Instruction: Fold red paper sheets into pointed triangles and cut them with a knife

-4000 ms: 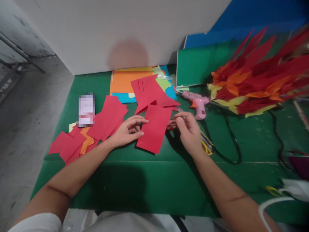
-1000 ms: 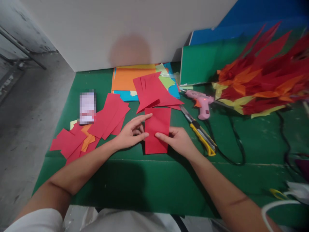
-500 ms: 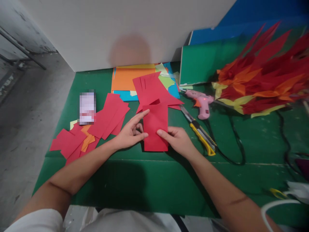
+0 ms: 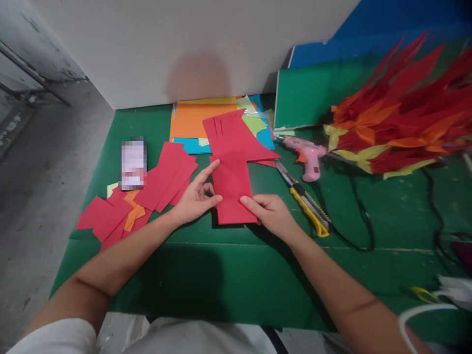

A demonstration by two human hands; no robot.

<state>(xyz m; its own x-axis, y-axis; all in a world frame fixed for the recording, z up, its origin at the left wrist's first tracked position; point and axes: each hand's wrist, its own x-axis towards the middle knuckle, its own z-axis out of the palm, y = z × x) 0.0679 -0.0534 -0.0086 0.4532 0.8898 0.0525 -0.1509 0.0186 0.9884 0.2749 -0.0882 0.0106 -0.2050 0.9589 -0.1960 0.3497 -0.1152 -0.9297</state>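
Note:
A red paper rectangle [image 4: 232,189] is lifted off the green mat [image 4: 221,275] at the middle. My left hand [image 4: 195,196] pinches its left edge, index finger stretched along the paper. My right hand [image 4: 271,212] grips the lower right corner between thumb and fingers. Behind it lies a larger red sheet [image 4: 230,132] with cut slits.
Red strips and scraps [image 4: 147,191] lie to the left beside a phone [image 4: 133,163]. Orange and blue sheets [image 4: 195,120] are stacked at the back. A yellow utility knife [image 4: 306,201], pink glue gun [image 4: 308,155] with cable, and a red-orange paper flame piece [image 4: 398,118] sit right.
The red rectangle rose from lying flat on the mat and tilted up in both hands; my right hand shifted from its right edge to the lower corner.

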